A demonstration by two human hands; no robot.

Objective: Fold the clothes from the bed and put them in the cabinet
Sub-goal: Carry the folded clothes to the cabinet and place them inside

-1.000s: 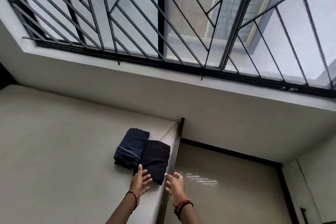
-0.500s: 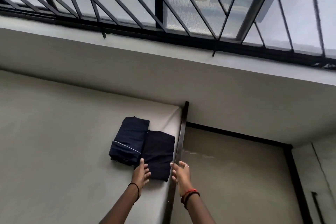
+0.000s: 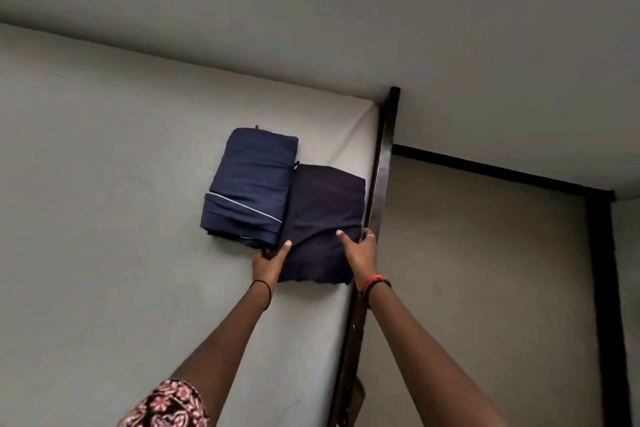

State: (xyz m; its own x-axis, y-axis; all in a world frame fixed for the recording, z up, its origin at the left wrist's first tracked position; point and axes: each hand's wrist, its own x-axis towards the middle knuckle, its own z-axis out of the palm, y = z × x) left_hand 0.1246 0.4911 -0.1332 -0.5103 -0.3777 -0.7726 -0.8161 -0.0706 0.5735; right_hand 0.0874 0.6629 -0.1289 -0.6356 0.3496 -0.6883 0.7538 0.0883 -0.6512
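Two folded garments lie side by side on the pale bed (image 3: 104, 218) near its right edge. The left one is a navy folded garment (image 3: 247, 184) with a thin white stripe. The right one is a darker, near-black folded garment (image 3: 322, 218). My left hand (image 3: 268, 262) grips the near-left corner of the dark garment, thumb on top. At its near-right edge, my right hand (image 3: 360, 251) holds the same garment, thumb on the cloth and fingers around the side by the bed frame.
A dark bed frame rail (image 3: 379, 191) runs along the bed's right edge. Beyond it is tan floor (image 3: 485, 270) with black skirting (image 3: 599, 288). A grey wall (image 3: 311, 28) rises behind the bed.
The view has tilted down, so the window grille has left the frame. Both hands have moved forward and closed on the near edge of the dark garment.
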